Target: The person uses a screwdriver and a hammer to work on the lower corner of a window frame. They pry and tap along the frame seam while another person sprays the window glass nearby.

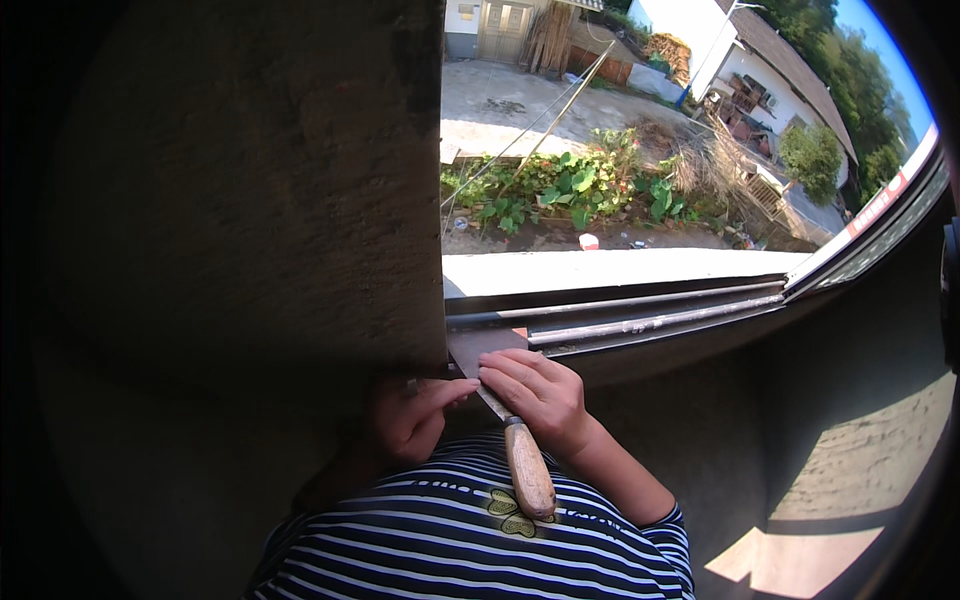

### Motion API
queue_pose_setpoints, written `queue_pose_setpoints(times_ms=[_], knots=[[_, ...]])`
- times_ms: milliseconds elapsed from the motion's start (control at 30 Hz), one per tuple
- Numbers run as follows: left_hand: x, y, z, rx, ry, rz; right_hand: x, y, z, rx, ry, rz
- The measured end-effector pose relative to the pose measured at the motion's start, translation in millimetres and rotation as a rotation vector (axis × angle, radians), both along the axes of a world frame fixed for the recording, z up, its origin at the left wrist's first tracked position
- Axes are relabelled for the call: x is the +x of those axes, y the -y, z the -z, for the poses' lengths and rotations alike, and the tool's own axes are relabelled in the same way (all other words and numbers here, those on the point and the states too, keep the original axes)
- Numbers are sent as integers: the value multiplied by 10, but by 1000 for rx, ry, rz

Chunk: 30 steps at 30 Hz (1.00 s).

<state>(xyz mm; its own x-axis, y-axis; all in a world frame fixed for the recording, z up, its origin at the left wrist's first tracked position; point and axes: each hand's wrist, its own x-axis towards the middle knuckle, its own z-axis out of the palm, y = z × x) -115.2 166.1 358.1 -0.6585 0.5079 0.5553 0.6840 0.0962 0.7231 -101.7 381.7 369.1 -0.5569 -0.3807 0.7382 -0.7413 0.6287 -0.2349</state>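
A putty knife (530, 468) with a worn wooden handle and a flat metal blade lies at a slant in front of my chest, its handle toward me. The wide end of its blade is over the near edge of the window frame (655, 325). My right hand (540, 395) is closed on the blade, fingers laid across its face and the thumb hidden. From the other side, my left hand (412, 415) has its fingers curled in shadow, and its fingertips press at the blade's left edge near the neck. Neither hand is on the handle.
A dark, rough wall or panel (250, 200) rises on the left, close to my left hand. Beyond the white sill (620, 265) are green plants (580, 185), a leaning pole (560, 115) and white-walled buildings. Sunlight falls on the wall (860, 460) at the lower right.
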Motion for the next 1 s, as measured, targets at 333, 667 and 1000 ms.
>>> queue_pose_setpoints(times_ms=[333,667,1000], knots=[[13,17,-468,-69,-284,109,61,77,47,-31,1,164],[-14,-145,-573,-185,-165,97,163,86,43,-134,44,161],[-93,-345,-452,-219,-439,183,242,125,91,-226,41,154]])
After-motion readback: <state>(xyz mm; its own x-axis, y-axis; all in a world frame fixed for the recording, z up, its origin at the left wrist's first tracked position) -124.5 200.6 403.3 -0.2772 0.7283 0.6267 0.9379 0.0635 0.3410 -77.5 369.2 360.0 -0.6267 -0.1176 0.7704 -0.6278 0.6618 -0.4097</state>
